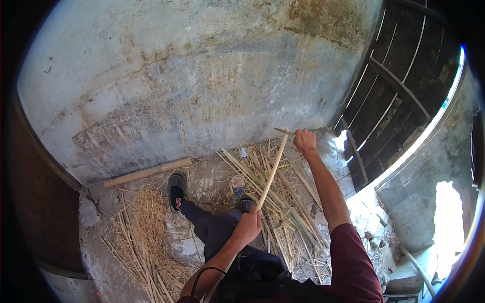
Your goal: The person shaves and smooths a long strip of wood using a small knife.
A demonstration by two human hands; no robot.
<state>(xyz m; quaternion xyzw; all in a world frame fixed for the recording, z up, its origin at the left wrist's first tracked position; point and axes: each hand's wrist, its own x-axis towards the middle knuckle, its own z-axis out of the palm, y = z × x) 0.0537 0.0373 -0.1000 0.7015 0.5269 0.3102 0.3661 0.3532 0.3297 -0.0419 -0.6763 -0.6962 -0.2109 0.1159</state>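
Observation:
My left hand (247, 226) is closed around a pale bamboo strip (273, 173) near my thigh. The strip slants up and away from it, and a lower length runs back beneath my left forearm. At the strip's far end my right hand (305, 142) grips a knife, its fingers wrapped round the handle. The knife's blade (283, 131) points left and lies across the strip's tip. Whether the edge has cut into the strip is too small to tell.
Several bamboo strips (298, 217) lie heaped by my right foot. Left of my legs is a pile of thin shavings (151, 217). A bamboo pole (147, 172) rests along the stained wall (202, 91). A dark plank door (399, 86) stands at the right.

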